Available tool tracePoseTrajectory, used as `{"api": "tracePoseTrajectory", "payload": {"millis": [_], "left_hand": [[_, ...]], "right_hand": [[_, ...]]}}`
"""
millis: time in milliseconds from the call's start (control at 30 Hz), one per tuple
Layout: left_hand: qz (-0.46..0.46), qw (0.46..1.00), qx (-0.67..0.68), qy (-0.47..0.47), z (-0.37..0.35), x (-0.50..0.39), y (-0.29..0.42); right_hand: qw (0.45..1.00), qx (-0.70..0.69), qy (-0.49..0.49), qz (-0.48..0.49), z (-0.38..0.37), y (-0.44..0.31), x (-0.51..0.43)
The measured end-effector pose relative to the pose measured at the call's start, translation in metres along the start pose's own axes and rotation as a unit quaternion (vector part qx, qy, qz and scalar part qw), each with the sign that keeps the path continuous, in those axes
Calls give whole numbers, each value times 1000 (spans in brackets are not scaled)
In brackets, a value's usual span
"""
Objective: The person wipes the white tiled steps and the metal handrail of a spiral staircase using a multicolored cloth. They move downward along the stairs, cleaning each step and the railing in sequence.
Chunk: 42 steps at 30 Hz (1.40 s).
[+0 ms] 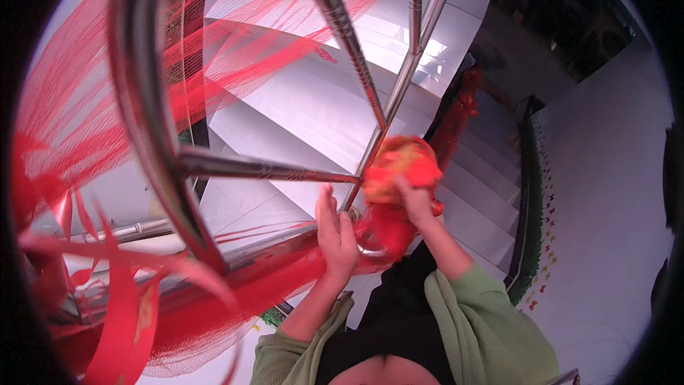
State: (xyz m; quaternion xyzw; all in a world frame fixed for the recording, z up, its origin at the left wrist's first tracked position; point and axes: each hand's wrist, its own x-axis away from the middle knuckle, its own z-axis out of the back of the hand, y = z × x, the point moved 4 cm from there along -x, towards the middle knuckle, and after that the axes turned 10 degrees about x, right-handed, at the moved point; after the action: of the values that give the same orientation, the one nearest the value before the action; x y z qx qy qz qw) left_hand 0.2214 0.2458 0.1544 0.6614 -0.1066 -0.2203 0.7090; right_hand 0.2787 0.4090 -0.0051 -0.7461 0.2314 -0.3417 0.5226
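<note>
My right hand (417,200) grips a red and orange bundle (401,163), which looks like soft cloth and is blurred. It is up against a thin metal bar of the stair railing. To its left, my left hand (337,238) is raised with the fingers extended and the thumb apart, holding nothing. Those fingertips are near a metal baluster (267,168); whether they touch it I cannot tell. Below both hands runs the metal handrail, draped with red netting (251,289). Glossy red material (393,230) wraps the handrail's bend under the bundle.
A thick curved metal post (141,117) rises at left, with sheer red netting (80,96) beyond it. Red ribbons (125,299) hang at lower left. White steps (288,101) lie behind the bars; more stairs (481,187) descend at right beside a white wall (604,198).
</note>
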Motion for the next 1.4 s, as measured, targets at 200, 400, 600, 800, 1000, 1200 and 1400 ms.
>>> {"api": "tracePoseTrajectory", "payload": {"millis": [200,400,600,800,1000,1200,1400], "left_hand": [[-50,998,37,-5,-13,-45,11],[-48,998,-37,-4,-8,-58,6],[-22,999,-29,-34,-11,-63,10],[-23,998,-38,-47,-12,-63,16],[28,997,-65,-32,-5,-53,22],[48,998,-32,-23,-2,-23,1],[52,996,14,67,-10,12,0]], "right_hand": [[978,142,-152,29,-58,-12,-50],[980,90,-19,176,-68,-62,-69],[970,151,-34,190,-49,-76,-86],[984,118,1,133,-68,-9,-41],[992,124,0,38,-75,11,45],[960,243,112,80,-99,36,43],[990,45,60,120,-27,-24,9]]}}
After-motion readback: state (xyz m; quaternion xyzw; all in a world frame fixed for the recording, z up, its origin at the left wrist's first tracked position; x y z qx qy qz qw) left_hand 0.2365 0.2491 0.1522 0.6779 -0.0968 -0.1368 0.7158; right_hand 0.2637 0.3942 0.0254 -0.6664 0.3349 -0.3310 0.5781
